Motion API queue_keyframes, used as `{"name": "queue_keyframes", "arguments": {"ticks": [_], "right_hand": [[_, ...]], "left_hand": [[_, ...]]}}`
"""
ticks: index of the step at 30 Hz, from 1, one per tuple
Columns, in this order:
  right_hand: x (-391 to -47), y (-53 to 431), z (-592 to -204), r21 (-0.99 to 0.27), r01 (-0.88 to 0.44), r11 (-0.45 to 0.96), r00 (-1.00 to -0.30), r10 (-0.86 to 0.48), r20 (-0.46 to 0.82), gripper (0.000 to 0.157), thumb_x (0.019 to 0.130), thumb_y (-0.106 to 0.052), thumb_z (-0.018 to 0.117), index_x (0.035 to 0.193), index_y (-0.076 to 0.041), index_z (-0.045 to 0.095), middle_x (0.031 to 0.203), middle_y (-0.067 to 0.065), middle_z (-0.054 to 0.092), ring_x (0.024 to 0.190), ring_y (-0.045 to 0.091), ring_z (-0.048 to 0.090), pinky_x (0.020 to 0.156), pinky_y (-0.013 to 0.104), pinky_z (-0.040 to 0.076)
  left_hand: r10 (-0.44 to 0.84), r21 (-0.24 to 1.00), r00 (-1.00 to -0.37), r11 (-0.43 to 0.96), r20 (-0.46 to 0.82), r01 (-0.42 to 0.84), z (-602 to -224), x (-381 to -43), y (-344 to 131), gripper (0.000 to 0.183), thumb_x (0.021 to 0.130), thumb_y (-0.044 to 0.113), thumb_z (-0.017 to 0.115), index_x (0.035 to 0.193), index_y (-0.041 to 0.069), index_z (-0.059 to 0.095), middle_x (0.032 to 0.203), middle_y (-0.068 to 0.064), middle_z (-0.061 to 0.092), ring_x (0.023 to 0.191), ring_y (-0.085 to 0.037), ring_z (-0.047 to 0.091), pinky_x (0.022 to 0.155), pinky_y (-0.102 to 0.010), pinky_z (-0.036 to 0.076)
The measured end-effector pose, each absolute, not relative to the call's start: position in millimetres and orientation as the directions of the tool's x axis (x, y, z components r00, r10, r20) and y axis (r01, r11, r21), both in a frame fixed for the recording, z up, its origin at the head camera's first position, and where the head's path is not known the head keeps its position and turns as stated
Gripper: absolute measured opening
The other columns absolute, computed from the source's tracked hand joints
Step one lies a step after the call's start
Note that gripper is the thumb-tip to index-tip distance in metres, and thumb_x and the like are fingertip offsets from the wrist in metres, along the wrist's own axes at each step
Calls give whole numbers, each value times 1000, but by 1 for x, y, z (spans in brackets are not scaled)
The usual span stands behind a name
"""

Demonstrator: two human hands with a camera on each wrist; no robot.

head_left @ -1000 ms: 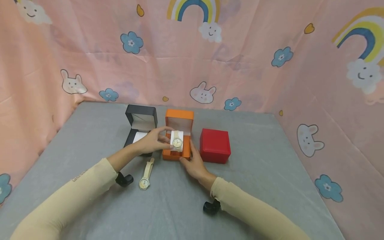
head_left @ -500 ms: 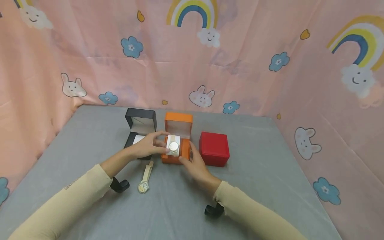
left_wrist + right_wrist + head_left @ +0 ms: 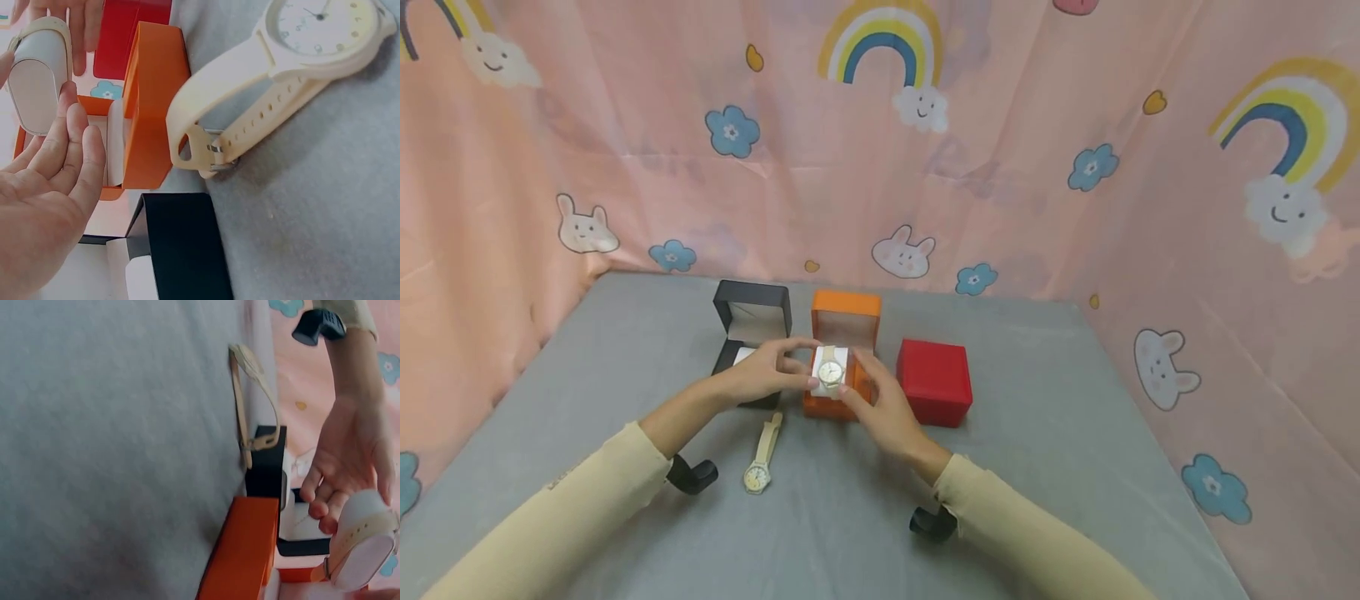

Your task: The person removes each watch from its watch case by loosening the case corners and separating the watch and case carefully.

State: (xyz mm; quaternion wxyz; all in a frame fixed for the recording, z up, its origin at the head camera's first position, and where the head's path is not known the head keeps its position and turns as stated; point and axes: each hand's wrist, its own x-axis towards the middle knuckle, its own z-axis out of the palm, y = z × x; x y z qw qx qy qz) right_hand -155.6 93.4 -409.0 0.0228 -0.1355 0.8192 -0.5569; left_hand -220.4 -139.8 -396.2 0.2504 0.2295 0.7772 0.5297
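My left hand holds a white watch cushion by its edge, between thumb and fingers. A cream wristwatch is strapped round the cushion, dial up in the head view. Close over the open orange watch box, the cushion overlaps its lower half. My right hand is at the cushion's right side, thumb tip right at the lower corner; its fingers look straight in the left wrist view. A second cream watch, buckled, lies on the table in front of the boxes.
An open black watch box with a white cushion inside stands left of the orange one, partly behind my left hand. A closed red box stands to the right. Pink printed cloth hangs behind the grey table.
The left hand has moved the cushion with its watch slightly left and tilted it. My right hand has left the orange box's side and come up to the cushion.
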Motion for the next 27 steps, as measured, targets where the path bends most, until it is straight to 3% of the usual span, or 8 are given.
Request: {"name": "queue_keyframes", "arguments": {"ticks": [5, 11, 14, 20, 27], "right_hand": [[-160, 97, -409, -923, -169, 346, -944, -325, 51, 75, 98, -27, 64, 161, -13, 26, 165, 12, 30, 149, 41, 34, 111, 61, 42], [-168, 100, -405, -927, -150, 344, -916, -400, 0, 86, 94, -33, 68, 163, -25, 17, 164, 9, 27, 150, 37, 29, 110, 61, 43], [-170, 102, -407, -933, -165, 319, -887, -461, -1, 88, 94, -28, 69, 163, -22, 15, 164, 9, 27, 148, 35, 32, 108, 57, 46], [-178, 103, -409, -924, -251, 287, -845, -530, 64, 80, 93, -8, 72, 159, -13, 27, 151, 14, 41, 127, 33, 53, 98, 43, 55], [-191, 107, -406, -912, -284, 296, -824, -562, 74, 78, 90, -10, 75, 156, -16, 35, 148, 10, 46, 109, 26, 60, 85, 32, 58]], "left_hand": [[641, 943, -752, 324, -155, 81, -396, -218, -139, 74, 95, 27, 69, 156, 8, 31, 122, -15, 74, 119, -25, 68, 118, -61, 32], [633, 948, -760, 309, -147, 73, -392, -219, -138, 72, 95, 24, 70, 155, 9, 33, 123, -17, 73, 118, -27, 68, 117, -61, 33], [643, 939, -748, 334, -164, 81, -394, -217, -137, 73, 94, 26, 71, 155, 10, 34, 123, -17, 72, 119, -27, 67, 116, -61, 34], [639, 926, -753, 360, -160, 109, -396, -214, -134, 75, 94, 26, 72, 156, 10, 33, 128, -19, 70, 123, -31, 66, 114, -62, 37], [647, 916, -748, 374, -148, 142, -390, -219, -135, 74, 94, 23, 71, 157, 10, 34, 132, -22, 67, 125, -33, 64, 110, -58, 43]]}}
